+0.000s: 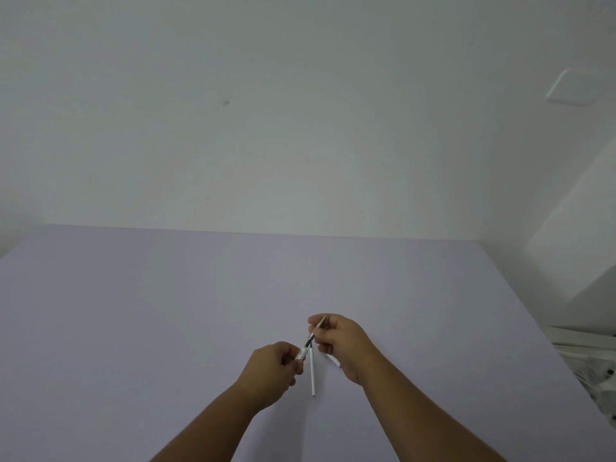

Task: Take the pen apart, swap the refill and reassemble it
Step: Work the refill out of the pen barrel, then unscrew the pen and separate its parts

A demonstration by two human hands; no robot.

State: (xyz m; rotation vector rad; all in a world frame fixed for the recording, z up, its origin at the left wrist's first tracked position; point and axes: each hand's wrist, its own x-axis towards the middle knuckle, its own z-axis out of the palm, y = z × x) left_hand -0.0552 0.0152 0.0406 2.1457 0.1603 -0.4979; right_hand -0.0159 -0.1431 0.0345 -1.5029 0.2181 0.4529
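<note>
My left hand [275, 368] grips the white pen barrel [301, 355] above the lilac table [166, 311]. A thin dark refill [316, 330] sticks out of the barrel's upper end, and my right hand [340, 341] pinches it near its tip. A second white refill [313, 371] lies on the table just below the hands, pointing towards me. Another small white pen piece [332, 360] lies on the table, partly hidden under my right hand.
A white wall [300, 111] rises behind the table's far edge. At the right edge a white board [573, 228] leans, with white slatted items [586, 355] below it beside the table. A square plate [573, 86] is on the wall at upper right.
</note>
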